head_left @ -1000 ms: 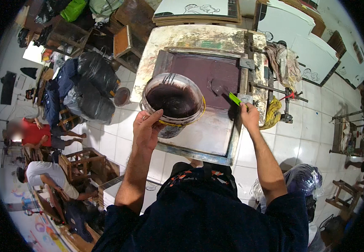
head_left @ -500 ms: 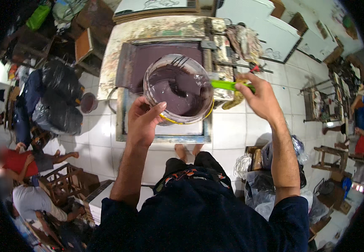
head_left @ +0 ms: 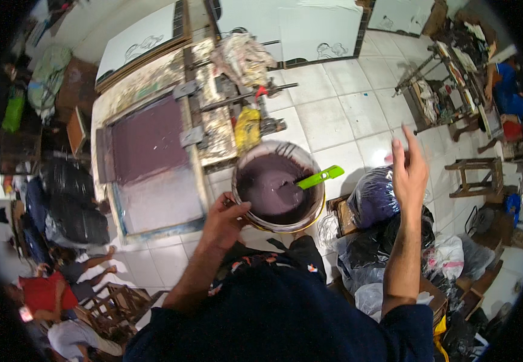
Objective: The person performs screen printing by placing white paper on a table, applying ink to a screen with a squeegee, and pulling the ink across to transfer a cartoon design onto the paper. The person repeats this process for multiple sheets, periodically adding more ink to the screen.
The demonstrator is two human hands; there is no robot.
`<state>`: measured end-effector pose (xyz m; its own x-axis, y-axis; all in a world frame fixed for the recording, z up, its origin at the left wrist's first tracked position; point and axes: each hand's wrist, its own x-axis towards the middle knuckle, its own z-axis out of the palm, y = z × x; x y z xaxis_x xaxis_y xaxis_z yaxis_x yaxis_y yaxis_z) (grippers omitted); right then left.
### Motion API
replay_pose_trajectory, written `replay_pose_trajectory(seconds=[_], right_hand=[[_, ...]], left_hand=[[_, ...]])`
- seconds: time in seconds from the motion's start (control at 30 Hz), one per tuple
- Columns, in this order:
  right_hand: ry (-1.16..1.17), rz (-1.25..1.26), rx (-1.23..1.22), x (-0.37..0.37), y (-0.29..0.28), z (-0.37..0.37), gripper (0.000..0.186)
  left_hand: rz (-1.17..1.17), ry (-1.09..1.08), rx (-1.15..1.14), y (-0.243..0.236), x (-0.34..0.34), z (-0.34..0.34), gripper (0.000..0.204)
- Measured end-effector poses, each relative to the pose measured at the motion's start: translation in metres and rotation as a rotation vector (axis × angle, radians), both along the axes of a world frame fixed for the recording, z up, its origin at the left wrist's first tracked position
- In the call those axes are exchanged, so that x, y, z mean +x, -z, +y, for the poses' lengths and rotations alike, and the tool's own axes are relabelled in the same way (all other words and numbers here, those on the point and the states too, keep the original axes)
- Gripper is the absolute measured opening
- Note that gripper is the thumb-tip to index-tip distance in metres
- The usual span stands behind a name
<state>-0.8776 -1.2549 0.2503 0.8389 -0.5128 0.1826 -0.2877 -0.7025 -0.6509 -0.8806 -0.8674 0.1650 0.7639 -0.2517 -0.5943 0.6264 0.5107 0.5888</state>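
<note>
My left hand (head_left: 228, 217) is closed on the rim of a round bucket (head_left: 315, 204), thumb over the edge and fingers mostly hidden outside it. Thick dark purple paint (head_left: 264, 187) lies inside, with streaks up the pale wall. A tool with a flat green handle (head_left: 321, 177) leans in the bucket, its lower end sunk in the paint. Off to the right, my right hand (head_left: 411, 172) is raised and holds nothing, its fingers stretched out. Left of the bucket lies a printing screen in a frame (head_left: 197, 172), its upper part covered with purple paint.
A paint-stained table (head_left: 153, 72) carries the screen, metal clamps (head_left: 192, 136), a stained cloth (head_left: 243, 57) and a yellow rag (head_left: 247, 128). Plastic bags (head_left: 376, 193) lie at lower right. A wooden stool (head_left: 472, 175) stands farther right. Other people are at the left and right edges.
My right hand has let go of the green handle and moved away to the right. The bucket, still in my left hand, is now clear of the screen. The view has turned right.
</note>
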Motion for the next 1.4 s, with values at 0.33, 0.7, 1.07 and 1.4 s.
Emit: replay_pose_trajectory(seconds=[0.33,0.7,1.07,1.4], right_hand=[[0.1,1.089,0.563,-0.232,0.318,-0.008,0.076],[0.486,1.056,0.945,-0.238,0.45,-0.009,0.056],[0.373,1.0,1.039,-0.173,0.462,-0.013,0.051],[-0.417,-0.009,0.211,0.214,0.284,0.019,0.036]], left_hand=[[0.298,0.004,0.23,0.351,0.081,-0.217,0.035],[0.379,-0.133,0.092,0.688,0.259,-0.323,0.087],[0.334,0.562,0.703,0.653,0.24,-0.291,0.092],[-0.668,0.197,0.813,0.241,0.11,-0.241,0.063]])
